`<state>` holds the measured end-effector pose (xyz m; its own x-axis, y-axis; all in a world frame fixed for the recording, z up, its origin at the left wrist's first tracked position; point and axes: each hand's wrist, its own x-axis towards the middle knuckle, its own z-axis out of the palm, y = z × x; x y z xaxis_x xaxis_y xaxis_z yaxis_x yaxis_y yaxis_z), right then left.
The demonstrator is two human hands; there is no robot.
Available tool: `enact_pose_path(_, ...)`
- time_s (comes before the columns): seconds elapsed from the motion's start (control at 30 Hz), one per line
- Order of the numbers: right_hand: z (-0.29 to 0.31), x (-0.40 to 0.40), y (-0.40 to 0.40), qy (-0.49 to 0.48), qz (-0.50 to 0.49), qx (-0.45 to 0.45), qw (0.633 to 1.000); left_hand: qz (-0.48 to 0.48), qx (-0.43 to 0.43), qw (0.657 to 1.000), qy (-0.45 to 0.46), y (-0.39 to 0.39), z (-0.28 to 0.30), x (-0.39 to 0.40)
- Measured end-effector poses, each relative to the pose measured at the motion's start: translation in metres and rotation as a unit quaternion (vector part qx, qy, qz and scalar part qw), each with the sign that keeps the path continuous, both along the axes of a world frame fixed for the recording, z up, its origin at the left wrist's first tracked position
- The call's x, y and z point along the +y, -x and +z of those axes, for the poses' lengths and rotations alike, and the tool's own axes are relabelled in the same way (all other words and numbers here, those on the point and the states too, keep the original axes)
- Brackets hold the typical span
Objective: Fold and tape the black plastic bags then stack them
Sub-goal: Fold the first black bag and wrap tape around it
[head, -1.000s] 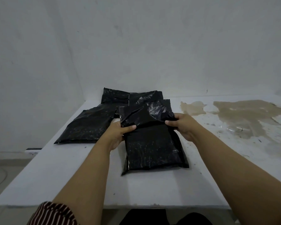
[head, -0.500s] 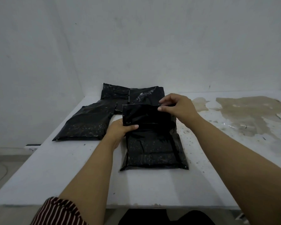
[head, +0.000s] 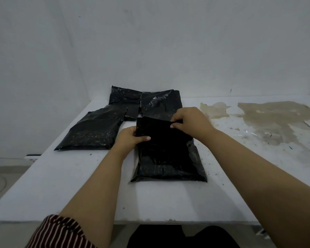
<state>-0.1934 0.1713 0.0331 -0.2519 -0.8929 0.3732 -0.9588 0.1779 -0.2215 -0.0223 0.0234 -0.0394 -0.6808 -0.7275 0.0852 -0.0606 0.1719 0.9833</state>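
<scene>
Head view: we pinch the bag's [head: 168,154] raised far flap with both hands, left hand [head: 131,138] at its left edge, right hand [head: 190,120] at its top, the bag's length running toward us.

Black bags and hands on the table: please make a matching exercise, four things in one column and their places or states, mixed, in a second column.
1. left hand
2. right hand
3. flat bag
4. brown stain

a. table's right side
b. pinches flap's top edge
c. lies left, untouched
d. grips flap's left edge

Pairs: 1-d, 2-b, 3-c, 4-a
</scene>
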Motion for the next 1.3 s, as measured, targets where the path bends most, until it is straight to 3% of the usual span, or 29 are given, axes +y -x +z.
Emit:
enact_pose_path(0.3,-0.014,0.017,-0.016,-0.016,-0.005,-0.049,0.999,0.066,-0.031,0.996,0.043,-0.014,0.003,0.007)
enact_pose_path(0.83,-0.042,0.04,-0.044,-0.106,-0.008,0.06,0.993,0.095,0.053,0.994,-0.025,-0.029,-0.005,0.024)
enact_pose_path(1.03,-0.042,0.038,-0.053,-0.099,-0.013,0.081,0.992,0.181,-0.094,0.977,0.057,-0.032,-0.005,0.028)
enact_pose_path(1.2,-0.046,0.039,-0.06,-0.108,-0.024,0.085,0.99,0.165,-0.064,0.975,-0.136,-0.027,0.012,0.032)
enact_pose_path(1.3,-0.05,0.041,-0.061,-0.109,-0.02,0.092,0.99,0.125,-0.079,0.973,-0.175,-0.024,0.02,0.031)
